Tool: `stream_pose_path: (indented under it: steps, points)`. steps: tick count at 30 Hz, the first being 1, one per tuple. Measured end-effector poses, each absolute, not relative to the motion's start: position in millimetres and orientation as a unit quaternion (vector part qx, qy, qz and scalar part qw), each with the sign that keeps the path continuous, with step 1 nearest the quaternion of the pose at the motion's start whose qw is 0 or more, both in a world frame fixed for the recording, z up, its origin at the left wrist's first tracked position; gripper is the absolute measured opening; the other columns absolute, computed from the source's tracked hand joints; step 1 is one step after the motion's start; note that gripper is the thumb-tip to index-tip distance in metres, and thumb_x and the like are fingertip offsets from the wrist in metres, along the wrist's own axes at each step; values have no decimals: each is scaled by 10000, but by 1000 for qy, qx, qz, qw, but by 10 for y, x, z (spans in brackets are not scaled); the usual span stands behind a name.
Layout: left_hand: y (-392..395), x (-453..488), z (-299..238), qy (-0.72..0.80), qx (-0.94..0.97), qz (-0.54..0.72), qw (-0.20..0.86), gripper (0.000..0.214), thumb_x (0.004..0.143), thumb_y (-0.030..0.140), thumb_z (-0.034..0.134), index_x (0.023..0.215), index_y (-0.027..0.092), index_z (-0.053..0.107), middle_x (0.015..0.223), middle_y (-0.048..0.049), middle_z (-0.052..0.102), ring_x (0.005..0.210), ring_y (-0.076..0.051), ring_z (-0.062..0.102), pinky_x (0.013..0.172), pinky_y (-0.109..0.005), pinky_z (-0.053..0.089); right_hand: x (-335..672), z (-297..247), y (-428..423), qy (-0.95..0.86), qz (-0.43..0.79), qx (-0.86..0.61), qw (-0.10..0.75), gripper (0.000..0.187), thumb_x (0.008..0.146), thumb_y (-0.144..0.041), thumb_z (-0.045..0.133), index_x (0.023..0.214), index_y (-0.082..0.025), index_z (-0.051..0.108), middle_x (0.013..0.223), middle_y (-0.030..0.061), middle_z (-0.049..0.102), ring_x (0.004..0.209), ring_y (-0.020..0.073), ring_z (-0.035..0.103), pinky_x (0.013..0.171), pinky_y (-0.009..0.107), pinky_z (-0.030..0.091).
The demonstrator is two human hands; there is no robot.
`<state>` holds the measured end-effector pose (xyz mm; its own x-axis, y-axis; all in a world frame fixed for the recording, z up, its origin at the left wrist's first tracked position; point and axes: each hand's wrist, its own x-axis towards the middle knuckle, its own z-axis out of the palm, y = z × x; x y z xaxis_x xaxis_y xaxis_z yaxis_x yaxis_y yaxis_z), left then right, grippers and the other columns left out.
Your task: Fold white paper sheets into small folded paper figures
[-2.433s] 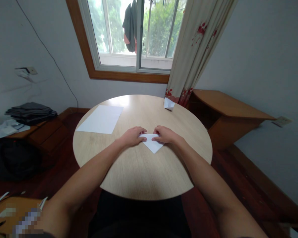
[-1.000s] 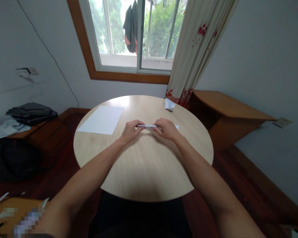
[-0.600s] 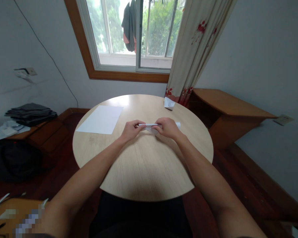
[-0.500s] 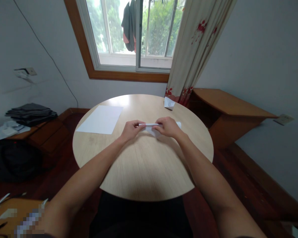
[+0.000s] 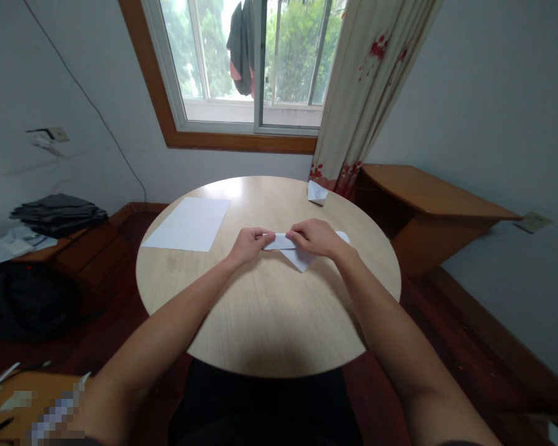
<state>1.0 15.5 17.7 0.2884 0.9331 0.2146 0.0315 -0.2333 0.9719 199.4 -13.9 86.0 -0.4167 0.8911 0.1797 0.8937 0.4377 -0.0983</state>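
Note:
Between my hands, over the middle of the round table, is a folded sheet of white paper. My left hand pinches its left end between thumb and fingers. My right hand grips it farther right, with the thumb on the folded strip. A pointed flap hangs below the right hand, and another corner shows behind that wrist. Part of the paper is hidden under the right hand. A flat white sheet lies on the table to the left. Near the far right edge stands a small folded paper piece.
A window and a flowered curtain are beyond the table. To the right is a wooden desk. Dark folded cloth lies on a cabinet at left, with a black bag below.
The folded paper has tilted, so its strip now shows a broader face and the flap reaches lower. Both hands still grip it and have shifted only slightly.

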Motion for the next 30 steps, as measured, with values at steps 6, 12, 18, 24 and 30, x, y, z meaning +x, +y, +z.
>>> stream_pose_path:
  steps: [6, 12, 18, 24, 30]
  points:
    - [173, -2, 148, 378, 668, 433, 473, 451, 699, 517, 663, 821, 85, 709, 654, -56, 671, 572, -135, 587, 537, -237, 456, 2044, 861, -126, -850, 21, -515, 109, 346, 887, -411, 460, 864, -187, 722, 808, 68, 711, 676, 157, 564, 583, 272, 275]
    - [142, -8, 184, 381, 710, 390, 446, 516, 767, 579, 539, 675, 89, 674, 553, -27, 600, 490, -88, 485, 473, -195, 346, 2078, 839, -106, -850, 54, -510, 120, 328, 861, -425, 508, 786, -166, 695, 733, 53, 682, 606, 124, 508, 553, 260, 267]
    - [113, 8, 187, 381, 715, 369, 455, 529, 788, 572, 502, 638, 88, 657, 519, -19, 576, 465, -71, 439, 461, -189, 302, 2099, 838, -101, -853, 88, -501, 112, 328, 845, -434, 534, 735, -159, 674, 687, 46, 653, 583, 116, 470, 547, 263, 259]
    - [115, 4, 149, 369, 693, 357, 506, 368, 719, 446, 651, 780, 85, 680, 619, -27, 642, 532, -87, 537, 505, -187, 376, 2138, 784, -59, -855, 97, -499, 104, 336, 847, -436, 523, 719, -156, 660, 673, 39, 640, 569, 111, 457, 535, 262, 257]
    - [132, -25, 105, 350, 680, 334, 551, 346, 675, 373, 733, 846, 79, 669, 718, -76, 695, 601, -126, 620, 552, -216, 455, 2175, 750, -36, -856, 104, -495, 107, 347, 839, -454, 529, 732, -155, 668, 691, 44, 653, 583, 115, 474, 541, 256, 266]
